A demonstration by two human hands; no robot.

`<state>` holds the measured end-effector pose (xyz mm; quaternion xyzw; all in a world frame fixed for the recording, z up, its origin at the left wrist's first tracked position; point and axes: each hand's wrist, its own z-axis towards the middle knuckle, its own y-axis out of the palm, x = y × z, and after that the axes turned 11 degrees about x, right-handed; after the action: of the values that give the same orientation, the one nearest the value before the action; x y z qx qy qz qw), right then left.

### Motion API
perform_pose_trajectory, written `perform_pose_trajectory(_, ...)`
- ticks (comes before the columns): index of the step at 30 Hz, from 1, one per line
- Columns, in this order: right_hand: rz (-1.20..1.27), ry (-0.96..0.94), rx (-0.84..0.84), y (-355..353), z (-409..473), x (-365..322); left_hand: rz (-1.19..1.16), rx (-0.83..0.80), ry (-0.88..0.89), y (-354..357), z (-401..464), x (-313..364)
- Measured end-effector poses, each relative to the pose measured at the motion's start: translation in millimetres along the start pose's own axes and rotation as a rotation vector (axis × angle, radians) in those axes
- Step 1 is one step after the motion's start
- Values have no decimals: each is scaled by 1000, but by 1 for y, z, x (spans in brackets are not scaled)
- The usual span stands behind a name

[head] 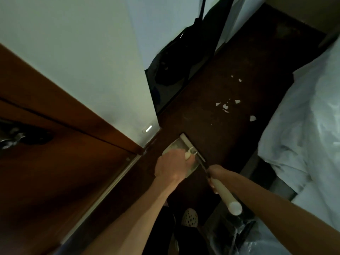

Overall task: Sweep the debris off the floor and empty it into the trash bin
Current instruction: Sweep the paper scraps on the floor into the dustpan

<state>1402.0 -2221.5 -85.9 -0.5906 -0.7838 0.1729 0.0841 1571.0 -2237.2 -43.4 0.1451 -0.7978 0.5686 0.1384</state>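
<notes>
Both hands are clenched on tools. Left hand (173,165) has its grip wrapped round the short pale handle of the dustpan (181,147), holding the pan low over the floor (211,131) with its long front lip turned toward the scraps. Right hand (215,174) has its grip round the pale handle of the broom (225,195); the handle's butt end points back toward the camera, and its dark shaft runs forward to the pan's lip. The broom's head is not clearly visible. Holding both tools together at the pan suggests the sweep has not yet begun, though this is a judgement.

From left: a brown wooden door (55,153) and a pale wall (82,61) close off that side. A black bag (171,74) stands against the wall's corner, and whether it is the trash bin cannot be told. The debris (225,106), white scraps, lies scattered on the dark floor ahead of the pan and well apart from it, between the black bag and the bed (303,116) with white bedding on the right. A foot in a perforated shoe (189,217) stands below the hands, and clear crumpled plastic (237,234) lies near it.

Open floor forms a narrow lane running forward; the bag's edge and the bed frame bound it, so strokes would need to run along the lane rather than across it.
</notes>
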Motion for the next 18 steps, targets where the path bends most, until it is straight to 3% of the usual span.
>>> perform_pose_trajectory(9,201,130,67,-78,-12,-10,38,14,59,-19,44,41)
perform_pose_trajectory(18,463,95,127,-226,76,-91,-68,-34,105,-10,148,147)
